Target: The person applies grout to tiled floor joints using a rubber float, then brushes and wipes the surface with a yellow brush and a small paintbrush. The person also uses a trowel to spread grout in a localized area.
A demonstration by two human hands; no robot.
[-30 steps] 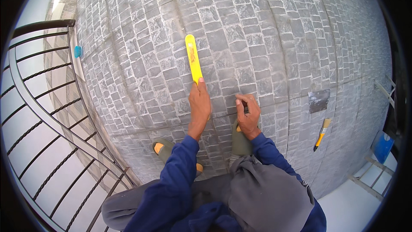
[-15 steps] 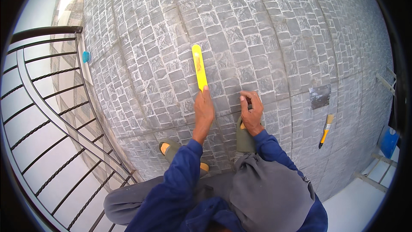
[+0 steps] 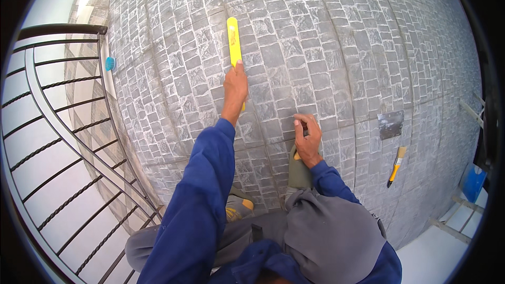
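Where hands press, yellow level.

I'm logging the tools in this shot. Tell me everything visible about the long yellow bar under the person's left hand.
The yellow bar is a long, narrow, flat-faced straightedge, possibly a spirit level, bright yellow with faint pale smudges. It looks rigid; whether plastic or painted metal is unclear. It lies flat on the grey stone-pattern tiled surface, running straight away from the person. The left hand covers its near part, pressing on it; a sliver shows below the hand. Nothing else touches it.
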